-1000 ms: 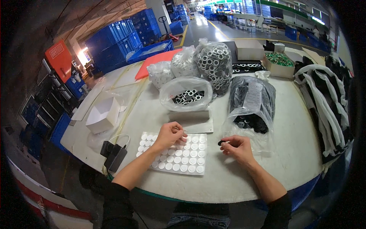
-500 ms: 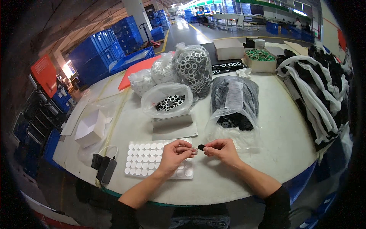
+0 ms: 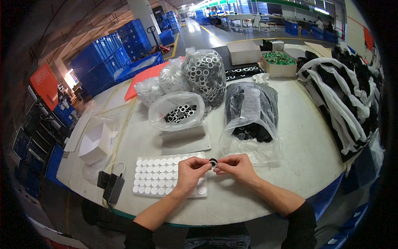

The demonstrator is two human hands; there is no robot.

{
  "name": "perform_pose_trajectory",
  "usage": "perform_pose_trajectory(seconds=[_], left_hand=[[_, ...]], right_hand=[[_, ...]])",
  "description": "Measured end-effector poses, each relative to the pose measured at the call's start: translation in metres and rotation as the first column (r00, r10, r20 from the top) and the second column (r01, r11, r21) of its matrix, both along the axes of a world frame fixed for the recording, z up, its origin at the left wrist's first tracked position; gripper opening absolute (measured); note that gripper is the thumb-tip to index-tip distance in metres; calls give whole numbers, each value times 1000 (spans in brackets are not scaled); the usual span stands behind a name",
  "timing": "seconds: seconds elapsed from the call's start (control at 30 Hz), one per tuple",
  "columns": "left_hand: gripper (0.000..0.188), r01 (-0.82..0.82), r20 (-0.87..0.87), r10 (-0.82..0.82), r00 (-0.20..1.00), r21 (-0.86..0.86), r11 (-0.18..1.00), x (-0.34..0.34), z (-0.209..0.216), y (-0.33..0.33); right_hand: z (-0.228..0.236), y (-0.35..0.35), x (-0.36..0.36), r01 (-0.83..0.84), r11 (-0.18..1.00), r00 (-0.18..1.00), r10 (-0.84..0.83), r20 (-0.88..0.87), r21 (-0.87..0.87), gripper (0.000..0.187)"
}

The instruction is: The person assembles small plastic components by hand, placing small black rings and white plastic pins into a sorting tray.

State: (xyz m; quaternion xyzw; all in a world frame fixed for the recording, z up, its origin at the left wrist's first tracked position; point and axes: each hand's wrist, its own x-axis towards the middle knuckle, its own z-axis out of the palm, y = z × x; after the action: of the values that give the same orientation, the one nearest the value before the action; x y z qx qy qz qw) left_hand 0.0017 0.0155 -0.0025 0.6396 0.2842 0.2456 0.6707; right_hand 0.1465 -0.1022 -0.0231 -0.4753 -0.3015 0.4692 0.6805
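The whole setting is carried by a broad table (image 3: 298, 178) with a pale, scuffed top. A bulging, glossy bag of clear plastic (image 3: 271, 99) is filled with matte black round parts, its crinkled mouth spread toward the near edge. Beyond, flat rings are packed into a knobbly upright sack (image 3: 203, 79). A thin white sheet (image 3: 199, 155) is covered by rows of smooth white discs (image 3: 154, 183). Black-and-white rings are held in an open, filmy pouch (image 3: 156, 119), with a bent grey plate (image 3: 184, 135) set before it. Just above the sheet's right edge, a tiny black-and-pale ring-shaped piece (image 3: 213, 163) is pinched between the fingertips of the left hand (image 3: 189, 174) and right hand (image 3: 239, 168) together.
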Motion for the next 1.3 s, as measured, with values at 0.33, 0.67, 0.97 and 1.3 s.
perform_pose_trajectory(seconds=[0.33, 0.67, 0.97, 1.3], left_hand=[[17, 85, 131, -70, 989, -107, 991, -1, 1, -3], [14, 122, -49, -112, 993, 358, 926, 3, 1, -4], [13, 258, -72, -249, 966, 163, 952, 5, 9, 6], [16, 331, -148, -313, 938, 126, 935, -3, 19, 6]], right_hand=[[-8, -1, -3, 55, 998, 987, -53, 151, -9, 14], [-9, -4, -5, 73, 997, 889, -54, 454, -25, 14], [-1, -4, -2, 52, 998, 963, -46, 267, -17, 12], [0, -7, 6, 59, 997, 793, -79, 604, 53, 11]])
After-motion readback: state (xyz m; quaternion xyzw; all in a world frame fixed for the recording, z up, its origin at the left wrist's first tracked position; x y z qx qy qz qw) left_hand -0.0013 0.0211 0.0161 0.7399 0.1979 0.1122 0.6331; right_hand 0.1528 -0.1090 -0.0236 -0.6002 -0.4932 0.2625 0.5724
